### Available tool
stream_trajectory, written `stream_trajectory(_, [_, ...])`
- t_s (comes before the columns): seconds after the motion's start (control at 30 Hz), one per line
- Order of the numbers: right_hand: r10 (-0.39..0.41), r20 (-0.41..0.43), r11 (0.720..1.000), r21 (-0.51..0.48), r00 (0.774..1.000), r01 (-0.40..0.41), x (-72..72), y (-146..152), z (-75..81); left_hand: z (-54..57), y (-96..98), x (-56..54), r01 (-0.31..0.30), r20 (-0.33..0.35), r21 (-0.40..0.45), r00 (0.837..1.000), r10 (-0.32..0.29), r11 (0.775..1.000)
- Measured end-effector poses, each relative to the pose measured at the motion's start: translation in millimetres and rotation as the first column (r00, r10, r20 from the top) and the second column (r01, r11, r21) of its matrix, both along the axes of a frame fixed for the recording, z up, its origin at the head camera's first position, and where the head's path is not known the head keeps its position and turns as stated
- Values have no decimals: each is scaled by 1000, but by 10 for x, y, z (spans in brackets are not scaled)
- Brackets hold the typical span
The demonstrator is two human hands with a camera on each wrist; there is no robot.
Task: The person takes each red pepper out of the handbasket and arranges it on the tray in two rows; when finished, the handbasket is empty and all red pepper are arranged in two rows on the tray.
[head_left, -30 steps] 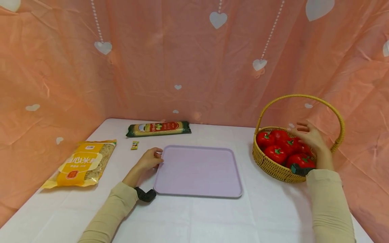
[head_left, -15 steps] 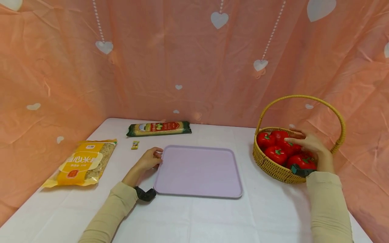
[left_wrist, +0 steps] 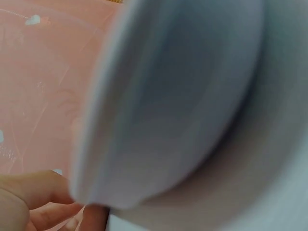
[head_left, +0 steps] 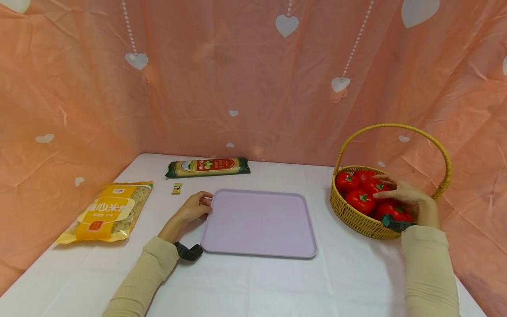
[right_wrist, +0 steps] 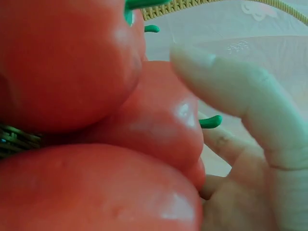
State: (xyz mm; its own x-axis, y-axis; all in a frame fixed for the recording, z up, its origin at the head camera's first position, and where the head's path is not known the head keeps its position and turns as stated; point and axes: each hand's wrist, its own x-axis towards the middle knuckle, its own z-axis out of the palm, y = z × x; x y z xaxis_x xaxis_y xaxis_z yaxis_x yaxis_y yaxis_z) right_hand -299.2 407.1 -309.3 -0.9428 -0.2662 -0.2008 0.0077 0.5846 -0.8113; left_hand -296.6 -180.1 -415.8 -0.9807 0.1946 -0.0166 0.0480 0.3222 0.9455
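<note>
At the left edge of a pale purple tray [head_left: 259, 222], my left hand [head_left: 195, 207] holds the rim; the left wrist view shows the fingers at its blurred edge. My right hand [head_left: 408, 191] reaches over a wicker basket [head_left: 352, 216] of several red bell peppers. In the right wrist view, the thumb [right_wrist: 219, 79] is raised in front of a pepper [right_wrist: 163, 120] with a green stem, and the other fingers are behind that pepper. A gap shows between thumb and pepper. Whether the far fingers touch it is hidden.
A green and gold packet of noodles [head_left: 207, 167] lies behind the tray, with a small yellow wrapped piece [head_left: 176, 189] in front of it. On the left is a yellow bag of grain-like food [head_left: 107, 213]. The basket's tall handle [head_left: 390, 125] arches above the peppers.
My right hand has come down from above the back of the basket onto the peppers, its thumb and fingers now spread around one. The left hand stays at the tray's edge.
</note>
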Motion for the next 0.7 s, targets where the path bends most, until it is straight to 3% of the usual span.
stream_trajectory(0.4, [-16,14,1000,12,1000,16,2,-14,3,-8,-17,-13,11,-15,10,1000,-11,1000])
stream_trajectory(0.7, [-30,-111,998,46,993,35,7,-19,13,-5,-9,0,5,0,1,1000,-5,1000])
